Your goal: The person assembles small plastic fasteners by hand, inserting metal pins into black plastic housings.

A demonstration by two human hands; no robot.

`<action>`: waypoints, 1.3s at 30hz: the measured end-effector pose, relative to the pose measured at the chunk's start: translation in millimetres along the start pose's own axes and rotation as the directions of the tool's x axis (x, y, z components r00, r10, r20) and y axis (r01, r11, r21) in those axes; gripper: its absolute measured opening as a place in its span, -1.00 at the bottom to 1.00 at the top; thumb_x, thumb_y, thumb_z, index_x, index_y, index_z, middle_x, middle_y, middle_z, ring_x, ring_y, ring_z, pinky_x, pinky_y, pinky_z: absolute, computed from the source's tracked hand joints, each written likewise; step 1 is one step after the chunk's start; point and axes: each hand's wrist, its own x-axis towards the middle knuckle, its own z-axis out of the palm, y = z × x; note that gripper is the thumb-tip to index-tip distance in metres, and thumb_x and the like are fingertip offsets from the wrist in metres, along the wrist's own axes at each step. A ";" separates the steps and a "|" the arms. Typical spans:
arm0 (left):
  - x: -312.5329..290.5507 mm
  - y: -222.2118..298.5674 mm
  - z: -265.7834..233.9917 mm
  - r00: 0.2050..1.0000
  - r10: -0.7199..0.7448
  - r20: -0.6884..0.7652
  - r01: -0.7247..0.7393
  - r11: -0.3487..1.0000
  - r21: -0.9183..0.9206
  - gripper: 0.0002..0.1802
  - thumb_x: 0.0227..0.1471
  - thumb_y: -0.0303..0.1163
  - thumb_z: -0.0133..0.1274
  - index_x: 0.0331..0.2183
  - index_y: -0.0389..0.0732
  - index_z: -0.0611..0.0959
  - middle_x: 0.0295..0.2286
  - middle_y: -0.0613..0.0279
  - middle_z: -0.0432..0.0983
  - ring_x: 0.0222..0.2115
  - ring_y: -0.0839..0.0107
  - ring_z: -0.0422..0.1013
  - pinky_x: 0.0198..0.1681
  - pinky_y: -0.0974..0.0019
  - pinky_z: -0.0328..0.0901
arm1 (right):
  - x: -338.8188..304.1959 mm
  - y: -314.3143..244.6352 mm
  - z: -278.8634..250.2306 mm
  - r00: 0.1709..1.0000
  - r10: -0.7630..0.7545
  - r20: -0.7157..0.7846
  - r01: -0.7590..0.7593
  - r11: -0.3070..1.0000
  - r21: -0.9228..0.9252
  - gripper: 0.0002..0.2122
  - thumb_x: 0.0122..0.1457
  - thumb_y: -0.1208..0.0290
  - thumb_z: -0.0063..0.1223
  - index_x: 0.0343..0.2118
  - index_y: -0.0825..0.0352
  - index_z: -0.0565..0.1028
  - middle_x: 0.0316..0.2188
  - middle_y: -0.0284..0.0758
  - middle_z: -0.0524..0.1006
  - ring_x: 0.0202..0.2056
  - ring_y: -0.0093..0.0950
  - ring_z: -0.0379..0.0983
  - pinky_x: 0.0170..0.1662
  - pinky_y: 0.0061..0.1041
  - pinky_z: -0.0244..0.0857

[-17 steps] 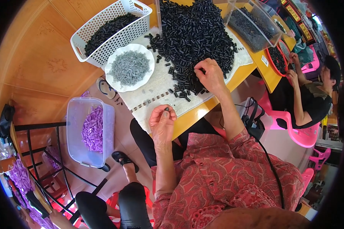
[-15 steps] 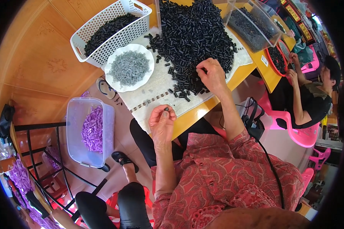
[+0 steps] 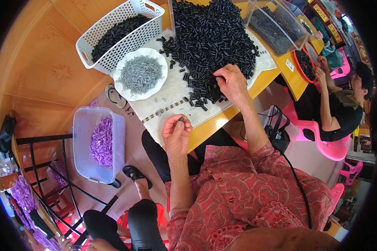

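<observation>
My left hand point(image 3: 176, 130) is raised over the table's near edge, its fingers closed on a small black tube point(image 3: 181, 119) whose round end shows. Out at the near right side of a big pile of short black tubes point(image 3: 213, 37), my right hand point(image 3: 232, 82) has its thumb and forefinger bent together among the pieces. Whether something is pinched in them is hidden. Left of the pile stands a white scalloped plate point(image 3: 120, 93) heaped with small clear pieces point(image 3: 141, 74). A white cloth point(image 3: 171, 90) lies under the pile and plate.
Behind the plate is a white perforated basket point(image 3: 125, 42) of black parts. A clear bin point(image 3: 280, 46) stands far right. Purple pieces fill part of a clear tub point(image 3: 120, 138) on the floor. A co-worker point(image 3: 343, 100) sits at right by a red tray point(image 3: 301, 67); another person's legs point(image 3: 144, 226) are lower left.
Both of my hands stay almost in place, the right still at the pile and the left still holding the tube. At lower left, the other person's hands have come further into view.
</observation>
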 end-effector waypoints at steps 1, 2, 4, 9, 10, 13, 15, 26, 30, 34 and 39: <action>0.1 0.1 0.1 1.000 0.000 -0.004 0.000 1.000 0.001 -0.79 0.06 -0.56 0.03 -0.20 -0.30 0.54 -0.33 0.11 0.46 -0.38 0.41 0.36 -0.33 0.41 0.26 | -1.2 1.9 -0.5 1.000 0.015 -0.014 -0.015 1.000 0.006 -0.88 -0.09 0.59 0.13 -0.44 0.27 0.55 -0.44 -0.30 0.46 -0.31 -0.31 0.39 -0.24 -0.40 0.31; 0.1 0.5 0.1 1.000 -0.003 -0.004 0.003 1.000 0.001 -0.79 0.06 -0.56 0.03 -0.20 -0.30 0.54 -0.33 0.11 0.46 -0.38 0.41 0.36 -0.33 0.41 0.26 | -2.5 2.9 -2.2 1.000 0.017 -0.013 -0.017 1.000 0.005 -0.88 -0.09 0.59 0.13 -0.44 0.27 0.55 -0.44 -0.30 0.46 -0.31 -0.31 0.39 -0.24 -0.40 0.31; -0.1 1.7 0.4 1.000 0.003 0.001 -0.003 1.000 0.011 -0.79 0.06 -0.56 0.03 -0.20 -0.30 0.54 -0.33 0.11 0.46 -0.38 0.40 0.35 -0.33 0.41 0.26 | -5.4 3.2 -6.2 1.000 0.005 0.023 -0.007 0.996 0.092 -0.88 -0.10 0.60 0.13 -0.44 0.28 0.55 -0.45 -0.30 0.46 -0.32 -0.31 0.39 -0.25 -0.40 0.30; -0.1 1.8 1.6 1.000 -0.011 0.008 0.011 1.000 0.001 -0.78 0.04 -0.58 0.03 -0.20 -0.29 0.55 -0.30 0.11 0.45 -0.37 0.40 0.32 -0.33 0.44 0.24 | -11.4 -0.6 -7.5 0.998 -0.045 0.045 0.040 0.992 0.120 -0.87 -0.11 0.58 0.15 -0.43 0.26 0.57 -0.46 -0.32 0.45 -0.31 -0.33 0.39 -0.26 -0.41 0.30; 0.1 1.5 1.7 1.000 -0.009 0.007 0.009 1.000 0.004 -0.78 0.04 -0.58 0.03 -0.20 -0.28 0.55 -0.30 0.11 0.45 -0.37 0.40 0.31 -0.33 0.44 0.24 | -11.2 -2.1 -6.4 0.997 -0.063 0.045 0.057 0.992 0.117 -0.86 -0.11 0.57 0.16 -0.42 0.25 0.57 -0.46 -0.33 0.45 -0.31 -0.34 0.39 -0.26 -0.41 0.30; -0.5 1.5 1.5 1.000 -0.007 0.004 0.007 1.000 0.008 -0.79 0.04 -0.57 0.03 -0.20 -0.28 0.55 -0.30 0.11 0.45 -0.37 0.41 0.31 -0.33 0.44 0.24 | -9.7 -4.9 -2.8 0.996 -0.065 0.054 0.061 0.996 0.067 -0.87 -0.10 0.56 0.17 -0.43 0.24 0.58 -0.46 -0.34 0.44 -0.31 -0.35 0.38 -0.26 -0.41 0.31; -0.6 1.4 2.3 1.000 -0.004 0.007 0.004 1.000 0.011 -0.79 0.05 -0.57 0.03 -0.20 -0.29 0.55 -0.30 0.11 0.45 -0.37 0.41 0.31 -0.33 0.45 0.24 | -8.5 -3.4 0.8 0.996 -0.067 0.052 0.064 0.996 0.058 -0.88 -0.10 0.55 0.17 -0.44 0.24 0.57 -0.46 -0.34 0.44 -0.31 -0.34 0.38 -0.26 -0.40 0.31; -0.4 1.3 2.1 1.000 -0.004 0.008 0.004 1.000 0.014 -0.78 0.05 -0.57 0.02 -0.19 -0.29 0.54 -0.30 0.12 0.44 -0.37 0.42 0.31 -0.32 0.45 0.24 | -14.1 -4.3 2.9 0.995 -0.074 0.069 0.071 0.997 0.039 -0.82 -0.07 0.59 0.14 -0.35 0.26 0.49 -0.43 -0.30 0.43 -0.32 -0.26 0.36 -0.27 -0.36 0.28; -0.3 1.0 2.2 1.000 0.002 -0.009 -0.001 1.000 0.018 -0.78 0.05 -0.55 0.04 -0.20 -0.31 0.54 -0.33 0.12 0.46 -0.38 0.40 0.35 -0.34 0.41 0.26 | -20.5 -18.1 -1.2 0.990 -0.137 0.022 0.132 0.979 0.157 -0.84 -0.11 0.57 0.17 -0.40 0.27 0.52 -0.43 -0.31 0.43 -0.32 -0.28 0.36 -0.26 -0.37 0.28; -0.1 0.4 -0.4 1.000 0.008 0.005 -0.008 1.000 0.016 -0.78 0.06 -0.56 0.02 -0.19 -0.32 0.54 -0.33 0.11 0.46 -0.38 0.40 0.35 -0.33 0.41 0.27 | -27.0 -31.2 1.9 0.978 -0.190 0.087 0.175 0.973 0.153 -0.90 -0.15 0.52 0.21 -0.50 0.28 0.55 -0.43 -0.34 0.43 -0.33 -0.33 0.37 -0.27 -0.40 0.29; 0.1 0.0 -0.7 1.000 0.003 0.010 -0.003 1.000 0.011 -0.79 0.06 -0.58 0.01 -0.19 -0.31 0.54 -0.32 0.12 0.46 -0.38 0.40 0.36 -0.33 0.41 0.27 | -29.8 -39.3 8.1 0.978 -0.181 0.105 0.177 0.983 0.040 -0.91 -0.17 0.52 0.20 -0.52 0.28 0.55 -0.44 -0.35 0.41 -0.33 -0.34 0.35 -0.29 -0.38 0.29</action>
